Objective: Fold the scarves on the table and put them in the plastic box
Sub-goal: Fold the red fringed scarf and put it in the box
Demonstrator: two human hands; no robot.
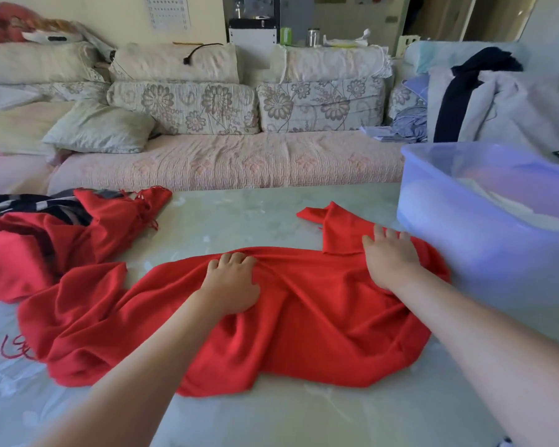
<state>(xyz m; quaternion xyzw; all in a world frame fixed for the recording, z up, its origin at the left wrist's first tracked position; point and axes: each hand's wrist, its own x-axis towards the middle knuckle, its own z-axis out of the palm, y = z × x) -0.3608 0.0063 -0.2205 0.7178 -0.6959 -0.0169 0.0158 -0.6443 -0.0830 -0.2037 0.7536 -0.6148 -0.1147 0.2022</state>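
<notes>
A red scarf [304, 321] lies rumpled across the middle of the pale table [239, 214]. My left hand [231, 282] rests on its far edge with fingers curled into the bunched fabric. My right hand [392, 256] lies flat on the scarf's right end, fingers straight and spread. The translucent blue plastic box [484, 240] stands at the right of the table, right next to that hand, with something white inside. A second red scarf with tassels [78, 240] lies heaped at the left, over a black-and-grey striped scarf [29, 203].
A sofa [226, 162] with floral cushions runs along the far side of the table. Clothes are piled on the sofa's right end [484, 101]. Red tassel threads [13, 348] lie on the table at the near left.
</notes>
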